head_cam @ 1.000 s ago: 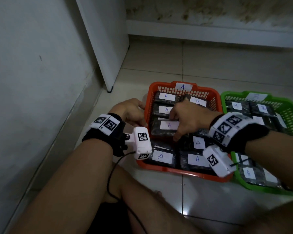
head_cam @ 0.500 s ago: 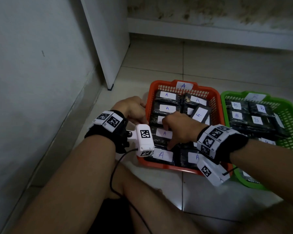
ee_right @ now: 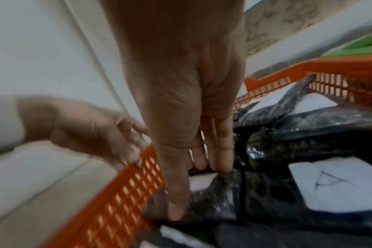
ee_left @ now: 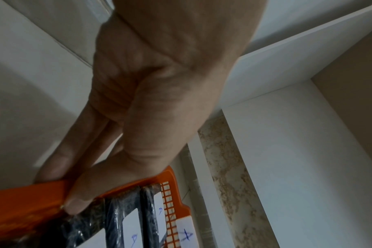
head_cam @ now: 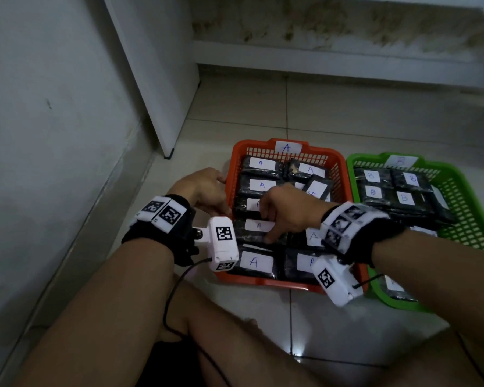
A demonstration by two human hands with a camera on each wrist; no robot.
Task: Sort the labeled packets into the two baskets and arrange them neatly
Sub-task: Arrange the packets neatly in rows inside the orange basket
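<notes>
Orange basket (head_cam: pixel 287 282) sits on the floor, packed with dark film-wrapped packets labelled A; green basket (head_cam: pixel 470 191) just beside it holds the B packets.

Left hand (head_cam: pixel 204 191) grips the orange basket's left rim, thumb over the top edge, fingers (ee_left: pixel 60 164) pressed together on the outer wall.

Right hand (head_cam: pixel 288 216) is inside the orange basket, fingers (ee_right: pixel 220 157) curled down and pinching the crinkled edge of one A packet (head_cam: pixel 259 227) in the left column.

Handling judgement: packets look soft, light and slippery in glossy wrap, and the film bunches under the grip. Better to take hold at a short edge or a wrap fold, not on the paper label, then slide the packet flat into line with its neighbours.

One packet (head_cam: pixel 317 188) at the far right lies tilted and needs squaring.
</notes>
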